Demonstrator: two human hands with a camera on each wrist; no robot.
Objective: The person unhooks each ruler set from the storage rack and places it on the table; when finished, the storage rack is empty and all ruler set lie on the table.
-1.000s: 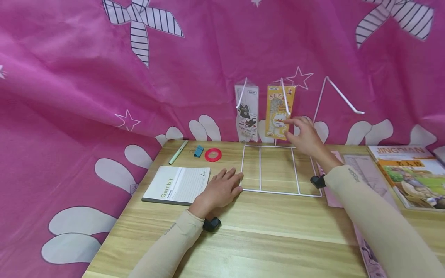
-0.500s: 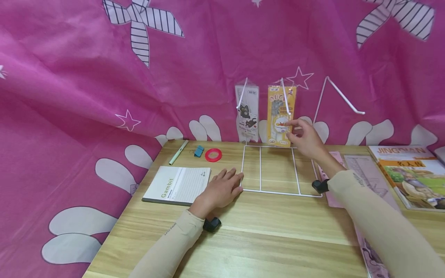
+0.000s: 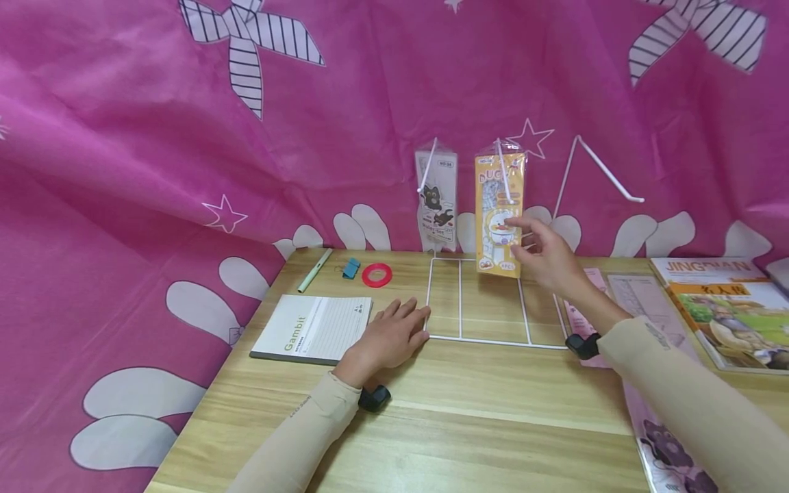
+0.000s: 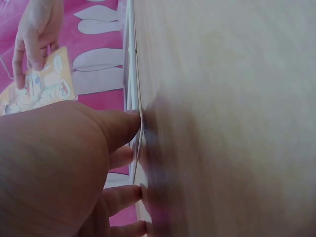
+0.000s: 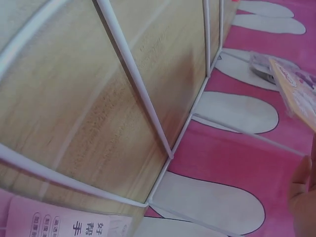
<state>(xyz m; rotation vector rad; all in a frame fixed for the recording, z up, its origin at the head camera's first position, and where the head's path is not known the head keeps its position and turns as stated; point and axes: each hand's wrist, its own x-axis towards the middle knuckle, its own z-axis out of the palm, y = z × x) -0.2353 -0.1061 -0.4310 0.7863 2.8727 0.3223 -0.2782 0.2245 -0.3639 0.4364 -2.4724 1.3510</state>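
A white wire rack (image 3: 493,341) stands on the wooden table, with hook arms rising at its back. From the middle arm hangs a yellow duck-print stationery pack (image 3: 485,233) in clear plastic, its lower end tilted out toward me. My right hand (image 3: 551,257) grips this pack by its right edge, the index finger lying across the front; its other fingers are partly hidden. My left hand (image 3: 391,335) rests with relaxed fingers on the rack's front left corner. A grey cat-print ruler set pack (image 3: 439,185) hangs from the left arm.
Left of the rack lie a notebook (image 3: 311,329), a pale green pen (image 3: 315,270), a blue binder clip (image 3: 351,268) and a red tape roll (image 3: 377,275). Pink packs (image 3: 656,404) and a magazine (image 3: 724,311) lie at right. A pink curtain (image 3: 345,103) hangs behind.
My right hand has drawn back and slightly down, and the duck-print pack's lower end has swung out toward me. My left hand has stayed on the rack.
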